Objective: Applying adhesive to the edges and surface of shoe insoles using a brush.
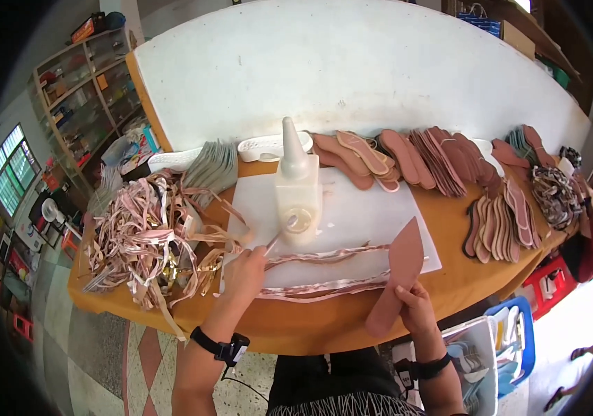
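Observation:
My right hand is closed on a dusty-pink shoe insole, gripping it by the edge, tilted above the table's front edge. My left hand pinches a thin, pale stick-like tool; its exact kind is too small to make out. The tool's tip points toward a cream plastic glue pot with a cone-shaped top and a round opening low on its front. Between my hands, long pink and white strips lie across a white sheet, with more strips along its front edge.
A tangled heap of strips covers the table's left side. Stacked insoles line the back, before a white board; more insoles lie at right. A white bin and a blue crate stand below right.

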The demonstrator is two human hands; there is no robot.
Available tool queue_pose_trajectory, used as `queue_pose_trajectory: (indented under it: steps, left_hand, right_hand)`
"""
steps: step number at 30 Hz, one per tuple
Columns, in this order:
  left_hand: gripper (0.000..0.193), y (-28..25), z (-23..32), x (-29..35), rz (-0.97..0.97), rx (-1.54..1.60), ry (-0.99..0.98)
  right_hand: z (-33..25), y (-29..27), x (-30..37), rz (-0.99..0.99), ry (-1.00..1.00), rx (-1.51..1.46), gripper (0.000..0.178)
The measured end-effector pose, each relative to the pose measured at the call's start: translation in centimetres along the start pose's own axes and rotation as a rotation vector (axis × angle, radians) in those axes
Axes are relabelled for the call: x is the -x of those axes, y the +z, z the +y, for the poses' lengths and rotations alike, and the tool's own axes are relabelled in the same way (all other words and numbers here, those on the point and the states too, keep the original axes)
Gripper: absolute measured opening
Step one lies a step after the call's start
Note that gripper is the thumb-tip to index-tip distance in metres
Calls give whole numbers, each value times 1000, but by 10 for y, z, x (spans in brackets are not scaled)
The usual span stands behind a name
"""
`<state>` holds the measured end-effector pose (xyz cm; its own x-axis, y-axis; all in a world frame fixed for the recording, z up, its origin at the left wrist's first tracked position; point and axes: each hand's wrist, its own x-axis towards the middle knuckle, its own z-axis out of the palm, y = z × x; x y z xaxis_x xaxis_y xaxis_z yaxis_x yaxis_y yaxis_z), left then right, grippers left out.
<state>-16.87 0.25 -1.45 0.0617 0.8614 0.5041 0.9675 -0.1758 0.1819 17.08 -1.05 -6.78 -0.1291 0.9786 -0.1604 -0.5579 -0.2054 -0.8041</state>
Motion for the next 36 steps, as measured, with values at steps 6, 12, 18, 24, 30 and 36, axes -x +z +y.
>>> queue_pose_trajectory:
  steps: [6,12,18,24,30,36]
  left_hand:
    - [16,2,-4,1,21,94,-65]
    - [19,10,-3,2,-72,116,-95]
    - [25,13,0,3,-14,91,-88]
    - [23,-6,33,3,86,652,-361]
    - [21,-21,80,1,121,853,-111]
    - [23,-26,93,-11,137,761,0]
  right_hand:
    - [0,5,0,9,-14,-8,21]
    - [-4,2,1,1,18,-62,23]
    - [-7,6,1,-53,79,-45,24]
    - [-14,29,-5,-137,131,47,20]
    - [-19,57,-11,-291,85,73,21]
    - [-17,64,-9,-281,90,48,18]
